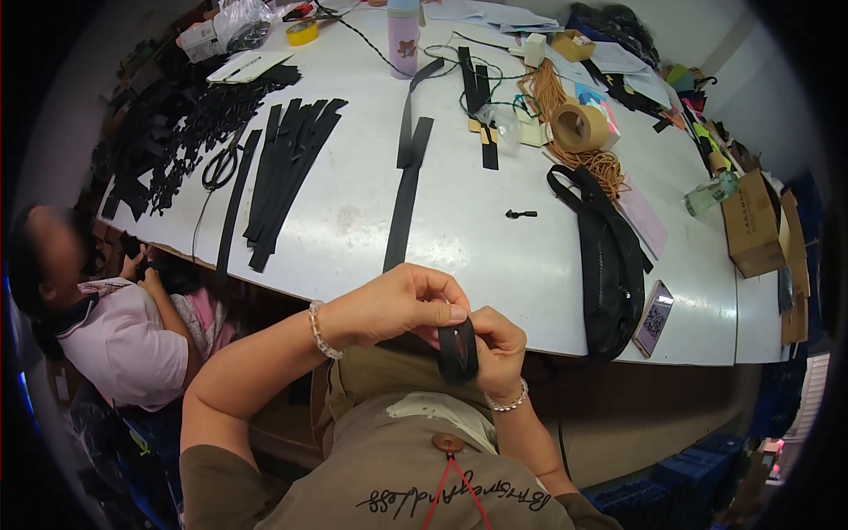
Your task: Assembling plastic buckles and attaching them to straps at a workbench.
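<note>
Just past the table's front edge, above my lap, my left hand [397,305] and my right hand [500,346] meet. Between them is a black fabric strip [458,355], bent into a loop that hangs down and looks like zipper tape. The thumb and fingers of my left hand pinch its upper end. My right fingers are closed on the strip's right side; their tips are partly hidden. Beyond my hands a long black strip [406,208] runs away across the white table [503,283]. A small black zipper pull [521,214] lies to its right.
Black strips [291,177], black-handled scissors [221,168] and a dark heap lie left. A bottle [403,40] stands at the back. Rightward are tan tape [580,128], orange cord, a black bag [609,265], a phone [654,320] and a carton [755,225]. Another person [132,327] sits left.
</note>
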Motion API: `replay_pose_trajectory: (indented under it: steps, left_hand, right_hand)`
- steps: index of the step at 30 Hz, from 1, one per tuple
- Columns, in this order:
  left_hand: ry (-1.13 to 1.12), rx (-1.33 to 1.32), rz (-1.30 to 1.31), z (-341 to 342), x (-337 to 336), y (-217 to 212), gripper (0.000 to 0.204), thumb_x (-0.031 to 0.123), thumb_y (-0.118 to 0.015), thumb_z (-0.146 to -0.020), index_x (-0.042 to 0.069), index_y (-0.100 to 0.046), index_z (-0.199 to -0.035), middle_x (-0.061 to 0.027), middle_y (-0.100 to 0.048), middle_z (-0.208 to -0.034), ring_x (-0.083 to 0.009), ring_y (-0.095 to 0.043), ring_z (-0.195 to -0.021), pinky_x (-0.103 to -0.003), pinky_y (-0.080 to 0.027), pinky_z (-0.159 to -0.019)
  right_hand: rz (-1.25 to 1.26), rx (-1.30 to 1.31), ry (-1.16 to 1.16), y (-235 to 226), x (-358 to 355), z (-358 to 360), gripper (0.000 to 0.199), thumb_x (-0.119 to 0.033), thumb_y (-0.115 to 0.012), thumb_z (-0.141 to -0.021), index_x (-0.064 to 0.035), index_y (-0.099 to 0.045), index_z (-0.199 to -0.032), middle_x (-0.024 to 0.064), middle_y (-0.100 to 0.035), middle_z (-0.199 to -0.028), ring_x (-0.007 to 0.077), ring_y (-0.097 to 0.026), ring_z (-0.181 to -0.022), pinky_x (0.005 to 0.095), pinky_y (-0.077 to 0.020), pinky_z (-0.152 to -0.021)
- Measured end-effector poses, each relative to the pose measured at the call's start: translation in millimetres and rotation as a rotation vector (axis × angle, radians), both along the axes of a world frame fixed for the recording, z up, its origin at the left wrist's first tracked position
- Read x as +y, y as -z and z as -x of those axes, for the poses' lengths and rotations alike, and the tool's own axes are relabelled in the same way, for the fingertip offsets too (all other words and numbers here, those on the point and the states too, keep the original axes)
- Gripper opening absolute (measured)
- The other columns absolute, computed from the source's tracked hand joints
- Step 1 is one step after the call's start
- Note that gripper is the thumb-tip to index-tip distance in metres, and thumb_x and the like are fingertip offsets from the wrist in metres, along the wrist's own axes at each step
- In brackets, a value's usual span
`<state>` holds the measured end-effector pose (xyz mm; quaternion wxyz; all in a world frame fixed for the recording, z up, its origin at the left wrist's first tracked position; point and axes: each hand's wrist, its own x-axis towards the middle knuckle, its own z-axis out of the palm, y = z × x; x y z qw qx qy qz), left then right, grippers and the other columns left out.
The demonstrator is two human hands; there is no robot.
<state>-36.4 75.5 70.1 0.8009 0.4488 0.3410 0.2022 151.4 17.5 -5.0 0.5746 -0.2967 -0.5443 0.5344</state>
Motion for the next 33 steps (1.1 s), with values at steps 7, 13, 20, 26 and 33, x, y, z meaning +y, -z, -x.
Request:
replay_pose_trajectory:
  steps: [7,13,20,26,33]
  left_hand:
    - [-0.002,0.082,0.161,11,-9,28,0.019,0.018,-0.062,-0.092,0.001,-0.066,-0.099,-0.0014,-0.067,-0.086,-0.0056,-0.062,-0.070,-0.018,-0.053,-0.063]
    - [-0.026,0.083,-0.012,2,-18,33,0.017,0.018,-0.060,-0.094,0.002,-0.066,-0.097,-0.0006,-0.066,-0.082,-0.0040,-0.059,-0.066,-0.017,-0.050,-0.059]
    - [-0.107,-0.080,0.019,1,-26,38,0.017,0.018,-0.058,-0.095,0.002,-0.065,-0.095,0.0002,-0.064,-0.083,-0.0049,-0.056,-0.071,-0.020,-0.048,-0.067]
    - [-0.100,-0.107,0.046,3,-32,35,0.018,0.017,-0.058,-0.095,0.001,-0.065,-0.094,-0.0008,-0.065,-0.087,-0.0053,-0.058,-0.079,-0.022,-0.049,-0.074]
    - [-0.177,0.081,-0.157,4,-31,45,0.016,0.015,-0.061,-0.093,0.000,-0.065,-0.091,-0.0004,-0.064,-0.085,-0.0041,-0.056,-0.079,-0.021,-0.047,-0.071]
  right_hand:
    - [0.385,-0.029,-0.116,-3,-15,0,0.008,0.002,-0.058,-0.090,0.0049,-0.064,-0.094,0.0066,-0.066,-0.089,0.0098,-0.063,-0.077,0.0215,-0.0508,-0.069]
    - [0.629,0.302,-0.110,-2,-18,4,0.012,-0.002,-0.060,-0.091,0.0048,-0.061,-0.100,0.0117,-0.069,-0.092,0.0120,-0.067,-0.077,0.0226,-0.0553,-0.070]
    - [0.622,0.359,-0.096,3,-26,11,0.014,-0.008,-0.062,-0.091,0.0024,-0.059,-0.100,0.0085,-0.067,-0.089,0.0100,-0.064,-0.076,0.0212,-0.0532,-0.067]
    - [0.378,0.320,-0.149,8,-27,10,0.012,-0.005,-0.064,-0.089,0.0027,-0.058,-0.097,0.0034,-0.064,-0.086,0.0070,-0.060,-0.073,0.0205,-0.0501,-0.065]
    - [0.478,-0.073,-0.103,-10,-14,-1,0.007,0.001,-0.059,-0.090,0.0037,-0.061,-0.096,0.0017,-0.061,-0.083,0.0063,-0.056,-0.067,0.0203,-0.0464,-0.059]
